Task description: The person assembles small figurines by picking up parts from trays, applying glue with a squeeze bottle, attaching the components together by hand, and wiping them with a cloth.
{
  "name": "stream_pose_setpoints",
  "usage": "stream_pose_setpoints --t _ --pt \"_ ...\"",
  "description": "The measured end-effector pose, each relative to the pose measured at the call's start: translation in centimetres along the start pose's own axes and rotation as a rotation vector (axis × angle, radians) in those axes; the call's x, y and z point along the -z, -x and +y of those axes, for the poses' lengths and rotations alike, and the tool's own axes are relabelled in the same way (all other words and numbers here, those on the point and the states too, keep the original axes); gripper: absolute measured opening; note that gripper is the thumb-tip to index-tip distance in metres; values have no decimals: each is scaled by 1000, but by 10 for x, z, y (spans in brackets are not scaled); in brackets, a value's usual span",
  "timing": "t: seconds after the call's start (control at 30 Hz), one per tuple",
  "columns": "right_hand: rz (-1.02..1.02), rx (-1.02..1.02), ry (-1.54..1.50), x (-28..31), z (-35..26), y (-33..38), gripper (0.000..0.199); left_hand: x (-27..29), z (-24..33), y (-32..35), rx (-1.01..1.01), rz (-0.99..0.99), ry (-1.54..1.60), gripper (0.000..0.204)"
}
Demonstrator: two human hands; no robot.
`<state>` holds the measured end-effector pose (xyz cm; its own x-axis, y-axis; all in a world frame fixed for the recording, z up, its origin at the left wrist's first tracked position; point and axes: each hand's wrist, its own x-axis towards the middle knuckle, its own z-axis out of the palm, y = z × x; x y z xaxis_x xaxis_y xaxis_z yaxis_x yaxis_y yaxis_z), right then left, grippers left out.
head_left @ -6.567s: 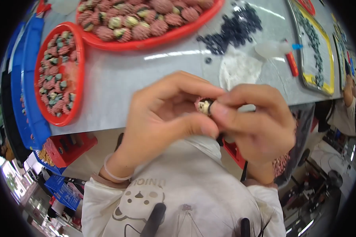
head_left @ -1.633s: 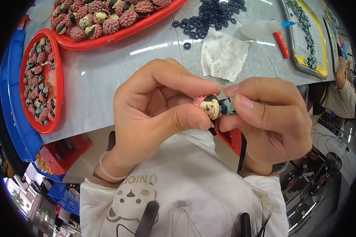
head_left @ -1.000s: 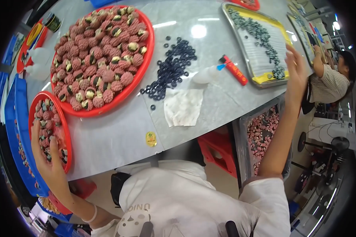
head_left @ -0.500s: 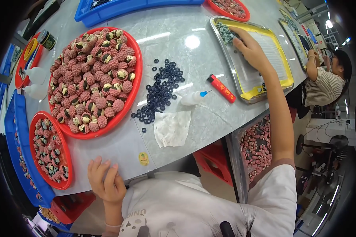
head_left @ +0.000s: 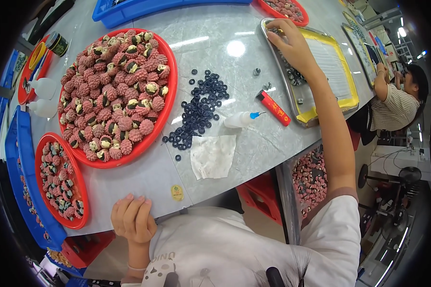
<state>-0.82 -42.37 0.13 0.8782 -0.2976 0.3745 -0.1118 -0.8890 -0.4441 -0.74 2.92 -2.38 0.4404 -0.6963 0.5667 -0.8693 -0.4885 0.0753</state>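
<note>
My right hand [head_left: 294, 48] reaches over the left rim of a metal tray [head_left: 321, 76] with a yellow-edged liner. Its fingers are bent and the thumb stands apart from them. Small grey pieces [head_left: 294, 75] lie in the tray under the palm, partly hidden by the hand. Two loose grey pieces [head_left: 257, 71] are on the table beside the tray. My left hand [head_left: 133, 220] rests at the table's near edge, fingers loosely bent, nothing visible in it.
A big red tray of pink ridged pieces [head_left: 115, 95] stands left, with a smaller red tray [head_left: 84, 210] nearer. Dark blue rings [head_left: 198, 107], a white cloth [head_left: 213, 158], a needle-tipped bottle [head_left: 239, 119] and a red lighter-shaped object [head_left: 275, 109] lie mid-table. A co-worker [head_left: 397, 100] sits far right.
My right hand has drawn back toward the tray's left rim. The grey pieces in the tray have shifted, and two now lie on the table. My left hand has settled lower onto the table edge.
</note>
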Motion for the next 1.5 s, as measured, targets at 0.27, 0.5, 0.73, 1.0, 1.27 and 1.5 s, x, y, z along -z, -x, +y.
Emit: stream_pose_setpoints --t 0.27,0.5,0.73,1.0,1.27,1.5 --pt "-63 44 -8 9 2 7 16 -1 2 -2 0 5 70 20" --pt "-125 10 6 26 -17 36 12 -2 2 -1 16 23 89 20" --pt "-108 38 95 41 -45 87 9 -3 2 -1 17 28 93 20" --pt "-7 -58 129 77 -19 77 23 -2 4 -1 23 36 94 21" --pt "-215 -86 -66 56 7 69 30 -3 3 0 36 36 96 20" --pt "-175 -128 -17 65 -33 116 28 -4 2 1 20 31 88 18"
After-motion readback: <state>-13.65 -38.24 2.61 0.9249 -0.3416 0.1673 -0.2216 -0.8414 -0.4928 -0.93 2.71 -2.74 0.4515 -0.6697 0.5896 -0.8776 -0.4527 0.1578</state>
